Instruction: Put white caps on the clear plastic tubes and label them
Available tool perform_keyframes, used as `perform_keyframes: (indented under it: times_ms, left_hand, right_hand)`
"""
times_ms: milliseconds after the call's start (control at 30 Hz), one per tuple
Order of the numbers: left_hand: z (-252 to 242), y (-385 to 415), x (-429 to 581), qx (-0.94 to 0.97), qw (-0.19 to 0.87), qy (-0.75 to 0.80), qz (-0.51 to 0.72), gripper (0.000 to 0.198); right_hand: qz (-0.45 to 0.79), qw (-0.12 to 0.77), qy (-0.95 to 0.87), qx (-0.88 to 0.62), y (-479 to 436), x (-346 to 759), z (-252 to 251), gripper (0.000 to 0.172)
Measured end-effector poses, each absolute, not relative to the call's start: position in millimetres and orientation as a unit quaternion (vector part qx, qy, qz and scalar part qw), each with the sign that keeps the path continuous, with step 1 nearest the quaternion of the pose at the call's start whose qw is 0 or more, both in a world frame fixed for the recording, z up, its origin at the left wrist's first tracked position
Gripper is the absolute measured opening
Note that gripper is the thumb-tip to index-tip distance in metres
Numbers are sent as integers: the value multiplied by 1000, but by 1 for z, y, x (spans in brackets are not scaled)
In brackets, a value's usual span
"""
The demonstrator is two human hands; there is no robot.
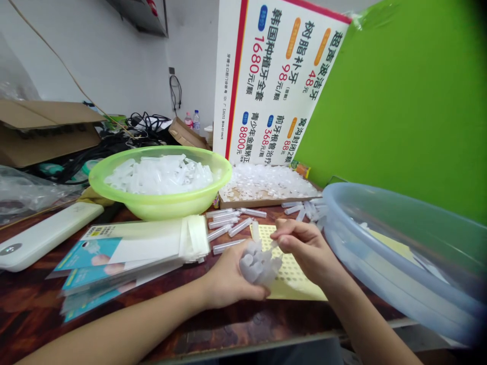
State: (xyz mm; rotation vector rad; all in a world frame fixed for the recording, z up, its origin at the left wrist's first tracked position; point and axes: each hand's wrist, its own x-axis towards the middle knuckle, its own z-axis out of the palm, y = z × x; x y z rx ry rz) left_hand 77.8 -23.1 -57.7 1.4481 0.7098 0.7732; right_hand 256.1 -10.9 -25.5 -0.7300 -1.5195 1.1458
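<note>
My left hand (230,277) grips a bunch of frosted plastic tubes (260,264) above the table, with one tube standing up out of the bunch. My right hand (308,247) hovers just beside it, its thumb and fingers pinched on a small white piece at the edge of the bunch. That piece is too small to name. Under both hands lies a yellow sheet of small round stickers (292,276). Several loose frosted tubes (225,224) lie on the dark wooden table (243,324) to the left of the sheet.
A lime-green basin (160,203) holds many white tubes. A translucent blue basin (395,253) stands close on the right. Flat packets (114,263) lie at left, next to a white power bank (45,235). Behind stands a board (266,195) heaped with white pieces, then a printed poster (281,81).
</note>
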Motion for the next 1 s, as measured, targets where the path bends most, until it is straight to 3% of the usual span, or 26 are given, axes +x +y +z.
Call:
perform_keyframes:
  times_ms: [100, 300, 467, 633, 1000]
  left_hand:
    - [-57, -23, 78, 641, 614, 314, 337, 42]
    - [-56, -24, 78, 652, 601, 320, 333, 42]
    - [-58, -24, 78, 672, 570, 330, 338, 39]
    - [-58, -24, 79, 659, 582, 331, 342, 39]
    - [-60, -25, 78, 675, 567, 328, 339, 38]
  right_hand:
    - [433, 462, -712, -304, -13, 253, -22, 16]
    - [389, 430, -742, -335, -16, 249, -17, 21]
    - [439, 379, -745, -329, -15, 253, -14, 28]
    - [456, 386, -717, -360, -12, 256, -20, 20]
    - [387, 343, -797, -313, -12, 265, -10, 23]
